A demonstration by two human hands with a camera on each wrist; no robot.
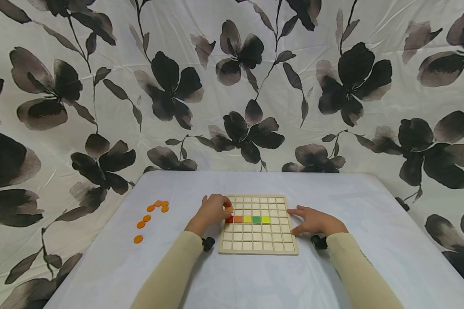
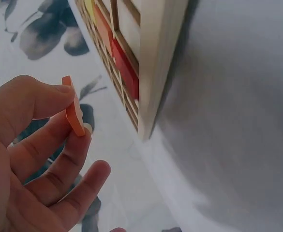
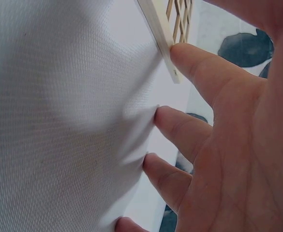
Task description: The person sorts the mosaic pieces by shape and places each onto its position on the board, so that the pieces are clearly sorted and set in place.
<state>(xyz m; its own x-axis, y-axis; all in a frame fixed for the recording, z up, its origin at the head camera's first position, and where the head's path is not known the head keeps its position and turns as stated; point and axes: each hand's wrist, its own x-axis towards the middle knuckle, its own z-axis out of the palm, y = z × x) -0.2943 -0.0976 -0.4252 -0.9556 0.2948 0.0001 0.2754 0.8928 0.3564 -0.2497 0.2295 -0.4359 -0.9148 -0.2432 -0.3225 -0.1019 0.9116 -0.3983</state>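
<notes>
Between thumb and fingers my left hand (image 1: 212,209) pinches an orange tile (image 2: 74,108), held close over the left side of a wooden grid board (image 1: 258,250). One row of the board carries a red tile (image 1: 229,219), an orange one, a yellow one (image 1: 247,219), a green one (image 1: 256,219) and another yellow one at its right end. At the board's right edge my right hand (image 1: 317,221) lies with spread fingers. In the right wrist view its index fingertip is right at the frame's edge, and the other fingertips rest on the white cloth.
Several orange round pieces (image 1: 138,239) lie scattered on the table's left side, with an orange square tile (image 1: 157,203) among the far ones. A white cloth (image 1: 332,279) covers the table. Behind it hangs a curtain (image 1: 201,141) with dark flowers.
</notes>
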